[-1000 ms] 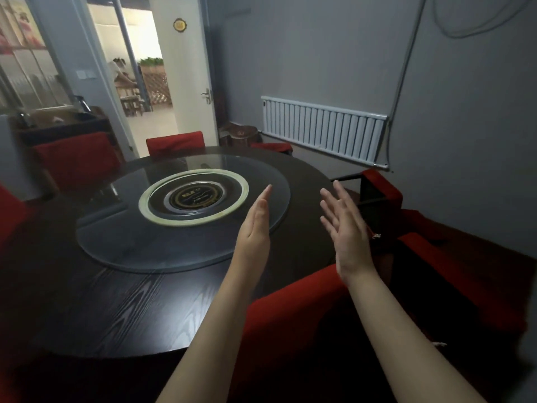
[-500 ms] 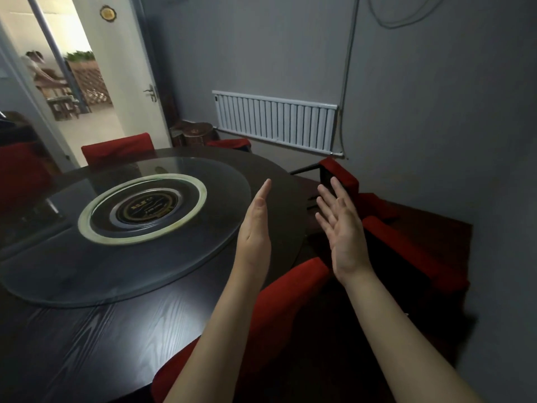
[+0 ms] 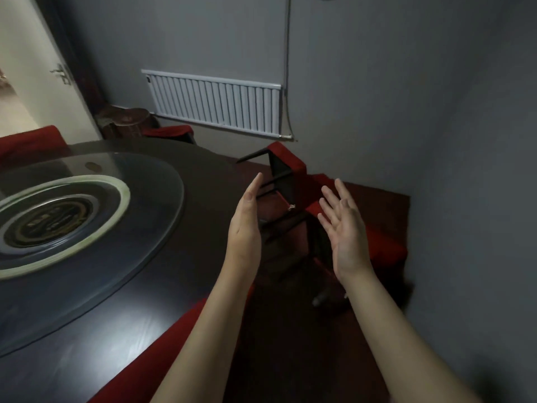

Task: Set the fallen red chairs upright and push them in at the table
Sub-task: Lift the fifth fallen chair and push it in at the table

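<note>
**Red fallen chairs in a tight corner, both hands empty**

Red upholstery marks the nearest fallen chair [image 3: 290,159]. It lies on its side on the floor [image 3: 290,344], with the black underside of its seat showing and its thin dark legs pointing toward the round dark wooden surface [image 3: 209,175]. Just beside it on the right, a second red chair [image 3: 383,245] also appears to be down, though its shape is hard to read in the dim light. The left hand [image 3: 245,225] and right hand [image 3: 345,228] are raised in front of them with palms facing each other. Each grip is fully open, fingers straight, holding nothing and touching neither chair.

The task looks partly done at most. A red chair back [image 3: 168,347] sits close against the near rim of the surface, apparently upright and pushed in. Two more red chairs [image 3: 29,141] [image 3: 171,130] stand at the far rim. The two in the corner are not yet lifted or pushed in.

Room to move is narrow. The fallen chairs fill the strip between the surface's curved edge and the grey wall [image 3: 436,141], with a white radiator [image 3: 215,106] beyond them. The legs may catch the rim as the chair is lifted. A glass turntable [image 3: 130,257] covers the middle of the surface.
</note>
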Tool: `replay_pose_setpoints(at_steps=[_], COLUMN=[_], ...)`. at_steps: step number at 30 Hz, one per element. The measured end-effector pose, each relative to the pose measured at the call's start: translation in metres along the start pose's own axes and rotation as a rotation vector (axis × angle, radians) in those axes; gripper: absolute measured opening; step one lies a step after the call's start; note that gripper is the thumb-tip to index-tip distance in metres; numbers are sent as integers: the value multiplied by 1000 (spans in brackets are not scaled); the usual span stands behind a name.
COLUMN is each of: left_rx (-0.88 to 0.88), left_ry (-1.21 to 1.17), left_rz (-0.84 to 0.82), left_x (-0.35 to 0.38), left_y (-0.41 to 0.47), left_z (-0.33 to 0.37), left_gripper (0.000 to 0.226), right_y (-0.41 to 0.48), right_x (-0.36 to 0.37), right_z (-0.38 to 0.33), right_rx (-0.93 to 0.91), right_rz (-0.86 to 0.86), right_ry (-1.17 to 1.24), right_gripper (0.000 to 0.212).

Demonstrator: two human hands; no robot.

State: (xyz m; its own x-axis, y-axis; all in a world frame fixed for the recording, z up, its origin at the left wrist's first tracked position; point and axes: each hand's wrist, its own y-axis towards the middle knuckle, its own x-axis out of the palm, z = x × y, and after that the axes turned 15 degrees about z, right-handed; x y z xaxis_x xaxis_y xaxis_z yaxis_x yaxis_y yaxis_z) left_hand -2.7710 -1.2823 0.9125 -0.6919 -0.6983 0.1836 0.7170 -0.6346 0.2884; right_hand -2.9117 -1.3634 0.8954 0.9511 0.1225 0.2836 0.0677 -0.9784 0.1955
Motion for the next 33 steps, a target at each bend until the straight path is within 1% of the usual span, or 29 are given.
replay_pose_setpoints(at_steps=[9, 14, 17, 20, 22, 27, 33], left_rx=[-115, -140, -176, -198, -201, -236, -262], left_ry=[32, 46, 48, 51, 53, 41, 38], left_rz=[-116, -207, -235, -259, -260, -255, -219], left_x=[96, 126, 139, 148, 154, 167, 175], left_y=[-11, -14, -8, 5, 18, 62, 122], left_z=[-47, -68, -85, -101, -111, -131, -156], left_gripper=[56, 60, 60, 63, 66, 68, 60], right_y=[55, 70, 78, 89, 103, 148, 203], right_x=[-111, -150, -164, -169, -167, -145, -112], right_z=[15, 22, 32, 46, 54, 69, 93], right_rx=[28, 39, 60, 78, 85, 106, 96], right_rz=[196, 284, 335, 385, 404, 423, 420], right_ry=[-45, -33, -31, -32, -43, -42, -40], right_gripper=[47, 55, 51, 38, 35, 33, 36])
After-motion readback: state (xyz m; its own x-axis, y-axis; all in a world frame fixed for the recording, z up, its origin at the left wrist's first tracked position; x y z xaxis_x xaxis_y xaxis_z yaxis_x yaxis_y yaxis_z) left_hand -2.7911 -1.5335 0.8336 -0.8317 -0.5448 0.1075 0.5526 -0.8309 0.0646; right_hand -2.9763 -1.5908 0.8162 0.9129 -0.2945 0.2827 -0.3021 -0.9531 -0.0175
